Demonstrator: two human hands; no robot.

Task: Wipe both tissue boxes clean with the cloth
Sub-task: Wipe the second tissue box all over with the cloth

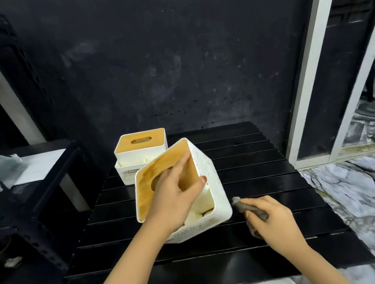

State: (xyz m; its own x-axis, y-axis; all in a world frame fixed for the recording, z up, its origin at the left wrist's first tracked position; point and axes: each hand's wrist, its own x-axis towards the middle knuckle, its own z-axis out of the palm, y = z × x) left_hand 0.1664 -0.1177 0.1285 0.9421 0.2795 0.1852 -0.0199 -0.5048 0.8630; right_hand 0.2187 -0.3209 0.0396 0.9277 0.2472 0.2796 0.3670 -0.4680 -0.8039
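Shelving (17, 181) of black perforated metal stands at far left, a white sheet and a crumpled pale bag on one shelf. Two tissue boxes sit on the black slatted table (259, 170), both white with a wooden lid cut by an oval slot. One, the far tissue box (140, 149), stands upright at the table's back edge, with open side pockets along its front; what they hold cannot be made out. Just in front of it and overlapping it in view, the near tissue box (212, 186), its walls dotted with small perforations, is tipped up on one edge with its lid facing left and toward the camera. Its open compartment beside the lid shows white dividers inside. One left hand (177, 192) grips this box, fingers spread across the wooden lid and thumb hooked over the rim. To the right, one right hand (273, 221) rests on the table, its fingers curled round a single rolled grey-brown cloth (247, 207), whose tip lies near the box's lower right corner.
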